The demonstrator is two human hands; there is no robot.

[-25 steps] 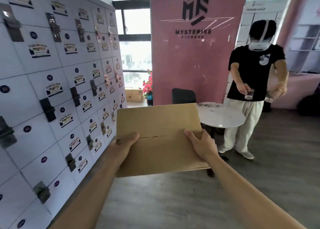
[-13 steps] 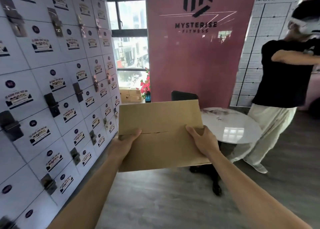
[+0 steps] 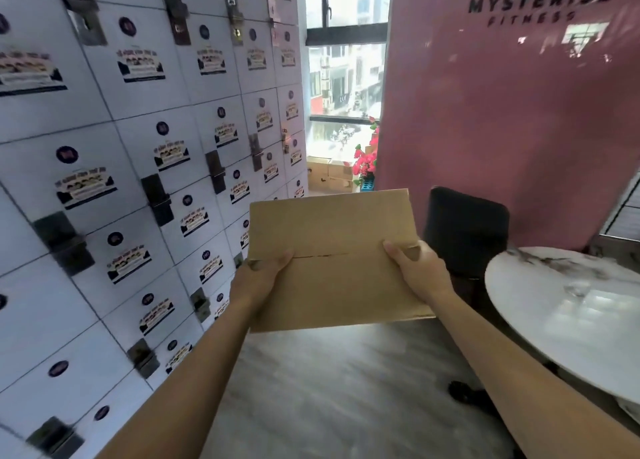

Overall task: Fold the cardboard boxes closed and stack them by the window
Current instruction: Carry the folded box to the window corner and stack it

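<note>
A closed cardboard box point(image 3: 332, 257) is held out in front at chest height, at the centre of the view, its top flaps meeting in a seam that runs from thumb to thumb. The left hand point(image 3: 258, 278) grips the box's left edge at 9 o'clock, thumb lying on top along the seam, fingers tucked out of sight beneath. The right hand point(image 3: 417, 268) grips the right edge at 3 o'clock in the same way, thumb on top. Beyond the box at 12 o'clock, more cardboard boxes point(image 3: 329, 176) sit stacked on the floor below the window point(image 3: 346, 77), just beside red flowers point(image 3: 365, 162). A wall of lockers point(image 3: 138, 146) runs along 9 o'clock. At 3 o'clock stands a round marble surface point(image 3: 568, 316), with a black chair point(image 3: 465, 230) behind it against a pink banner point(image 3: 502, 112).
</note>
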